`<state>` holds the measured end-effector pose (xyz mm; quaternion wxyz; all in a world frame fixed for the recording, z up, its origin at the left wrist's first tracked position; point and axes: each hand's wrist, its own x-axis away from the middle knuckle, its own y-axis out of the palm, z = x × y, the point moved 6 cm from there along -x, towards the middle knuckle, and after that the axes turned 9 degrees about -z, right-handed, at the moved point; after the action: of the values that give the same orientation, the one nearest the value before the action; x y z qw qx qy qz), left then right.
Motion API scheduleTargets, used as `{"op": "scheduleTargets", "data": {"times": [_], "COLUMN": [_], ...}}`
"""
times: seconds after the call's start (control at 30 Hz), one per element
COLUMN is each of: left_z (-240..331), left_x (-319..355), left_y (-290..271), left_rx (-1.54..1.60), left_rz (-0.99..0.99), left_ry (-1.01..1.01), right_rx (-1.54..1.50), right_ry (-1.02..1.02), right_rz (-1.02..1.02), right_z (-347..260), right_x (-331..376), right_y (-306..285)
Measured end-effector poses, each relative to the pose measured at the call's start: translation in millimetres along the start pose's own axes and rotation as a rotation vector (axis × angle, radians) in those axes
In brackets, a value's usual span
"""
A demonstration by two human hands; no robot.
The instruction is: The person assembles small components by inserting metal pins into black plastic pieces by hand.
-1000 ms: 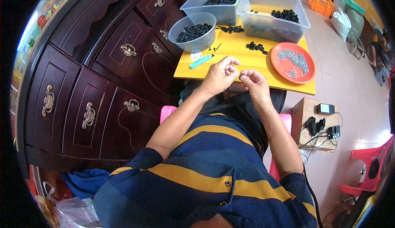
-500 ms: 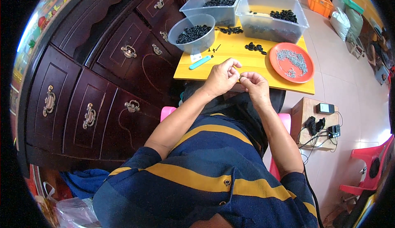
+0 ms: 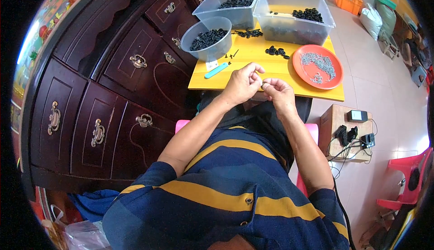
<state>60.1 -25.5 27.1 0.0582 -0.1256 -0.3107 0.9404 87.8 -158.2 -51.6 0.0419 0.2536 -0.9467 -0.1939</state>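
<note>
Just over the near edge of the yellow table (image 3: 208, 83), my two hands meet fingertip to fingertip. My right hand (image 3: 279, 93) pinches a small dark piece, mostly covered by the thumb and fingers. Beside it, my left hand (image 3: 245, 83) has its thumb and fingers curled close to that piece; what they hold, if anything, is hidden. A turquoise strip-like tool (image 3: 217, 70) lies left of my left hand. Beyond my hands is a small group of black oval pieces (image 3: 275, 51). To the right, a red plate (image 3: 333, 84) holds many small silvery metal pieces.
A round clear tub (image 3: 190, 46) and two rectangular clear bins (image 3: 212, 17) with black parts stand at the table's back. Dark wooden drawers (image 3: 131, 65) flank the left. At right are a wooden box (image 3: 337, 146) with cables and a red chair (image 3: 402, 177).
The view has shifted slightly, so the table and containers sit a little further left. My hands remain together in nearly the same pose.
</note>
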Motion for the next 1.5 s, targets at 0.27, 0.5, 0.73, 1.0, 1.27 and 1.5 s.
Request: {"op": "scheduleTargets", "data": {"times": [0.27, 0.5, 0.73, 1.0, 1.27, 1.5], "left_z": [-12.4, -56.0, -46.7, -44.2, -41.5, -43.8], "left_x": [-18.3, -80.0, -134.0, -140.3, -84.6, -44.6], "left_y": [-2.5, 13.8, 56.8, 63.2, 50.8, 25.2], "left_rx": [0.254, -0.010, -0.457, -0.620, -0.640, -0.238], "left_rz": [-0.084, -0.077, -0.097, -0.123, -0.047, 0.146], "left_ry": [-0.002, -0.017, 0.090, 0.153, 0.156, 0.121], "right_rx": [-0.068, -0.264, -0.328, -0.353, -0.378, -0.427], "right_ry": [-0.053, -0.058, -0.084, -0.063, -0.066, -0.064], "right_rz": [0.020, 0.209, 0.231, 0.209, 0.204, 0.250], "right_z": [-9.2, -6.9, -3.4, -7.2, -6.5, -4.9], "right_x": [-1.4, 0.2, -1.4, -2.2, -2.3, -2.5], "right_y": [-5.1, -25.1, -29.0, -22.5, -25.4, -27.3]}}
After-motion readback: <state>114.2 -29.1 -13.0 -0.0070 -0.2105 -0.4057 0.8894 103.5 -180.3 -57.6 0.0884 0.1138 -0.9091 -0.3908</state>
